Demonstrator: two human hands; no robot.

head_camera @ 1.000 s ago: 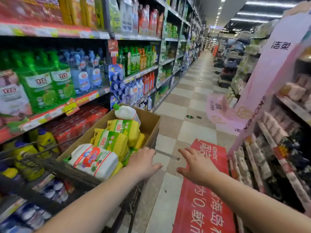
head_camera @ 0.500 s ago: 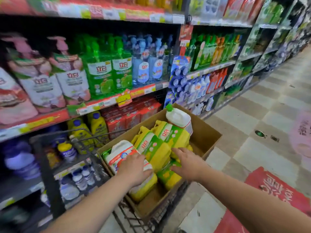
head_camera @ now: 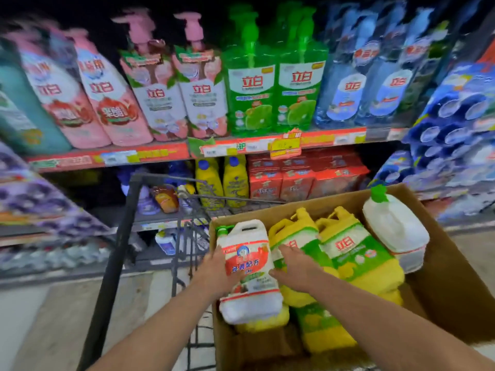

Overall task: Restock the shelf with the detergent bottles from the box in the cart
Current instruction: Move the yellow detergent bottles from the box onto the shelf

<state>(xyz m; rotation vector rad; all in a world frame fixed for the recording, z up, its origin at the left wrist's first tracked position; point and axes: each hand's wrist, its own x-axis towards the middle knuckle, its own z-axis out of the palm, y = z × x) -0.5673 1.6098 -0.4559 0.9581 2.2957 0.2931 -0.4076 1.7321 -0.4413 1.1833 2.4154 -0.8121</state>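
Box (head_camera: 442, 311): two white jugs (head_camera: 250, 266), two yellow jugs (head_camera: 359, 253) on top. Shelf (head_camera: 107, 158): two green pump bottles (head_camera: 250, 92) in front.

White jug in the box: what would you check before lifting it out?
1. Left hand on white jug: ok, touches its left side.
2. Right hand on it: cannot tell; it lies on the neighbouring yellow jug.
3. Firm grip: cannot tell.
4. Nothing stacked on it: ok, it lies topmost in the box.
5. Gap for it on the shelf: cannot tell.
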